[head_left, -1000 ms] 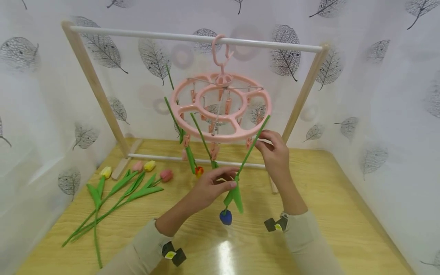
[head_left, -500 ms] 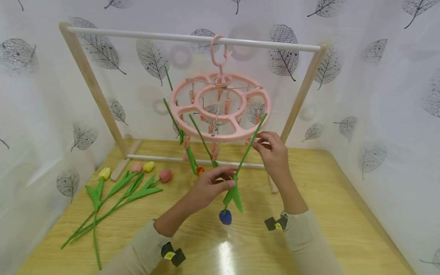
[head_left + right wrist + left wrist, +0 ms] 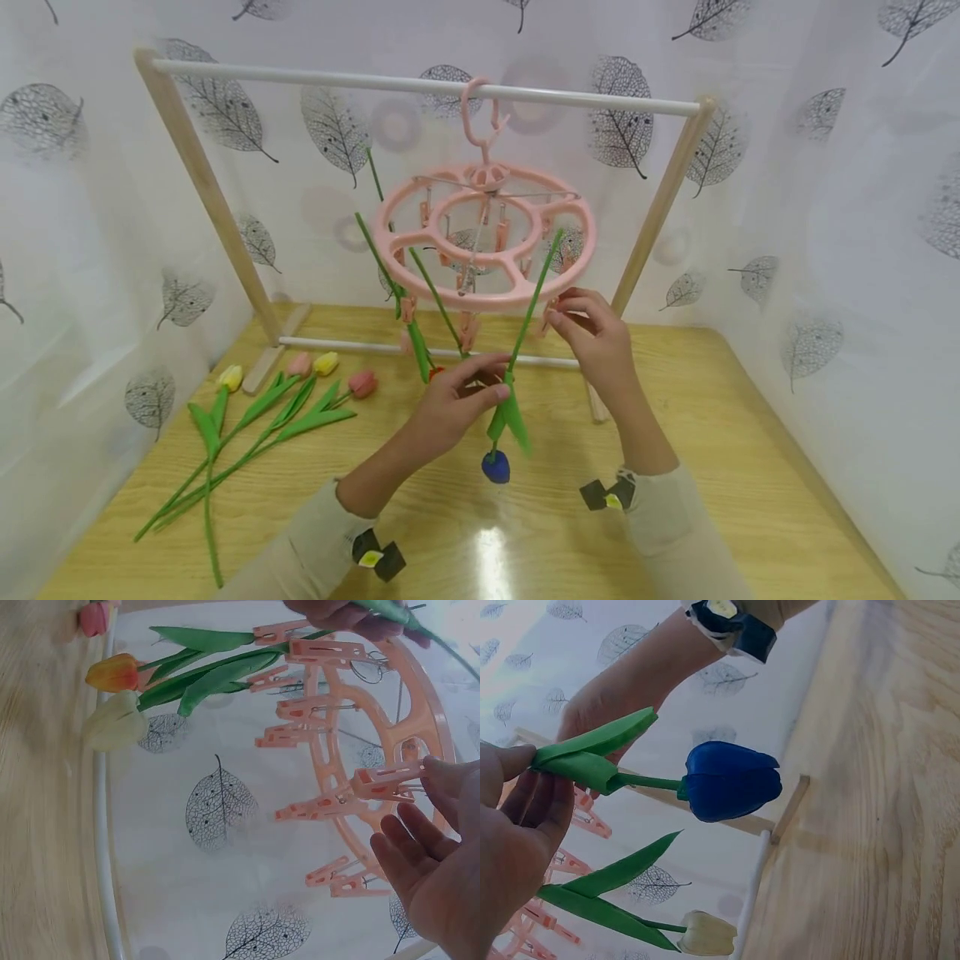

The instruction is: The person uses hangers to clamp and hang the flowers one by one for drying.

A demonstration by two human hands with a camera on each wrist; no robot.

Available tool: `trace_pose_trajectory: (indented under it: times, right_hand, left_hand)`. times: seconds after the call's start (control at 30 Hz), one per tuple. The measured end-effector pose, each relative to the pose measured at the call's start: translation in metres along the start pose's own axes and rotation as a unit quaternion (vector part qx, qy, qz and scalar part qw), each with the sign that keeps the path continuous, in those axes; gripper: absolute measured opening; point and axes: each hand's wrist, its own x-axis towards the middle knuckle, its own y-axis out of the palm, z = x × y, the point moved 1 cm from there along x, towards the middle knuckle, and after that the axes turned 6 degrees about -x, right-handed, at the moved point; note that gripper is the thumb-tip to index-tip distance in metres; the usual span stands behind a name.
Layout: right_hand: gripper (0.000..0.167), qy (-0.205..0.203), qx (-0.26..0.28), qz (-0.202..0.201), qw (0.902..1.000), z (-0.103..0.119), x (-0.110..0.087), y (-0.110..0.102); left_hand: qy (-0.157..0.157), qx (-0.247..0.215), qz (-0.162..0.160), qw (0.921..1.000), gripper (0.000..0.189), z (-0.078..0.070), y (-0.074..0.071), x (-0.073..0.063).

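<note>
My left hand (image 3: 457, 404) pinches the stem of a blue tulip (image 3: 496, 467) just where its leaves begin. The tulip hangs head down, its bare stem slanting up in front of the rim of a pink round clip hanger (image 3: 487, 302). My right hand (image 3: 600, 337) is at the hanger's front right, thumb and fingertip on a pink clothes peg (image 3: 548, 317). In the right wrist view, the thumb lies at the end of this peg (image 3: 386, 780) and the other fingers are spread beneath. The stem stands apart from the peg, to its left.
Other tulips hang upside down from pegs, an orange tulip (image 3: 112, 673) and a white tulip (image 3: 116, 721) among them. The hanger hooks over a white rail (image 3: 360, 81) on a wooden frame (image 3: 206, 187). Several tulips (image 3: 255, 408) lie on the table (image 3: 750, 467) at left.
The blue tulip's stem top has swung left, away from the right hand, and the left hand has shifted slightly left. The peg at the right hand now tilts, and the hanger has turned a little.
</note>
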Motion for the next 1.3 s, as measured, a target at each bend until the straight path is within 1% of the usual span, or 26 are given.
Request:
trace_pose_trajectory:
  times: [0.13,0.3,0.47,0.57,0.67,0.73,0.8,0.87,1.03,1.2,1.3]
  right_hand:
    - [0.019,0.021,0.041,0.015,0.9988,0.009,-0.004,0.001]
    - [0.018,0.041,0.048,0.026,0.9977,0.021,-0.010,0.006]
    - [0.017,0.044,0.061,0.027,0.9968,0.030,-0.015,0.011]
    - [0.018,0.037,0.072,0.033,0.9962,0.036,-0.016,0.014]
    - [0.020,0.031,0.082,0.036,0.9955,0.040,-0.018,0.016]
    - [0.020,0.033,0.088,0.034,0.9950,0.041,-0.019,0.017]
    - [0.020,0.035,0.094,0.028,0.9946,0.042,-0.019,0.018]
    - [0.020,0.039,0.099,0.022,0.9941,0.043,-0.020,0.020]
    - [0.022,0.042,0.120,0.003,0.9919,0.044,-0.022,0.022]
    - [0.024,0.046,0.143,-0.018,0.9885,0.047,-0.025,0.024]
    - [0.023,0.044,0.142,-0.022,0.9886,0.049,-0.027,0.025]
  left_hand:
    - [0.005,-0.001,-0.023,0.9997,0.041,-0.003,0.000,-0.001]
    - [0.023,0.007,-0.040,0.9989,0.042,-0.003,-0.001,-0.002]
    - [0.043,0.015,-0.052,0.9976,0.040,-0.002,-0.002,-0.001]
    - [0.067,0.023,-0.058,0.9958,0.040,0.001,-0.002,0.000]
    - [0.097,0.044,-0.067,0.9921,0.039,0.002,-0.002,0.000]
    - [0.114,0.060,-0.074,0.9889,0.039,0.003,-0.001,0.000]
    - [0.124,0.070,-0.080,0.9865,0.039,0.003,-0.001,0.000]
    - [0.128,0.074,-0.085,0.9853,0.039,0.004,0.000,0.000]
    - [0.124,0.073,-0.093,0.9852,0.038,0.005,0.001,0.000]
    - [0.128,0.064,-0.097,0.9849,0.037,0.004,0.002,0.001]
    - [0.133,0.061,-0.095,0.9847,0.037,0.004,0.003,0.001]
